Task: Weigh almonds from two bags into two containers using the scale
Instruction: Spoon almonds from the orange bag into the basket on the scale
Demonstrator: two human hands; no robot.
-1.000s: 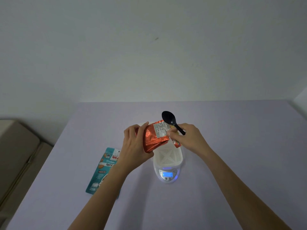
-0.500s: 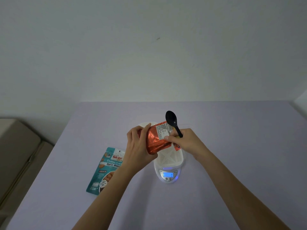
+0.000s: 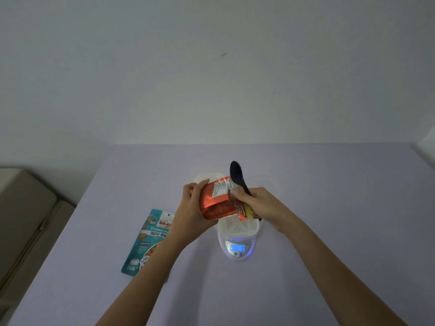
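An orange foil almond bag is held above a white scale. My left hand grips the bag's left side. My right hand pinches the bag's top edge while also holding a black spoon that points up and away. The scale's blue display is lit and its platform is partly hidden by the bag. A teal almond bag lies flat on the table to the left, partly under my left forearm. Two white containers, one behind the bag and one behind my right hand, are mostly hidden.
The lilac table ends at a pale wall at the back. A beige piece of furniture stands off the table's left edge.
The spoon has tilted more upright and swung slightly left. The orange bag has turned a little in my hands, and a printed flap now shows under my right hand.
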